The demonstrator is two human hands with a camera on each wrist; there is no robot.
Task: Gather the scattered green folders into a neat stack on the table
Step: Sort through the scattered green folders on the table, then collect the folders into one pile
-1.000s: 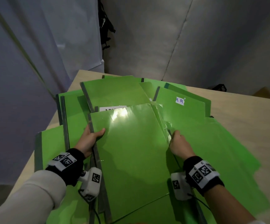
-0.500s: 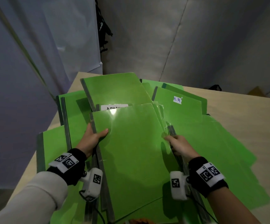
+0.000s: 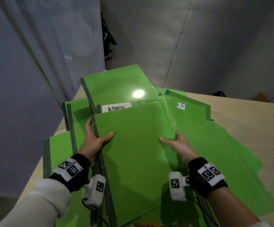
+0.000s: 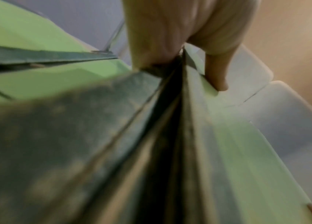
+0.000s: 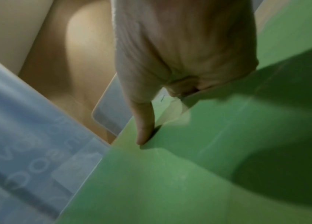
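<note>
Both forearms stretched forward over a pale wooden table (image 3: 241,122), wrists banded in black with white tag-marked cameras. Left hand (image 3: 94,141) clamped on the grey spine edge of a bundle of glossy green plastic folders (image 3: 137,154), thumb flat across the top cover, fingers wrapped under the edge. Right hand (image 3: 180,147) gripping the opposite edge the same way, thumb on top, fingers tucked beneath. Bundle held tilted between the hands, above more green folders (image 3: 223,153) fanned loosely over the table. Just behind the top cover, a white label reading ADMIN (image 3: 116,108); further right, a small label marked H-R (image 3: 180,106).
</note>
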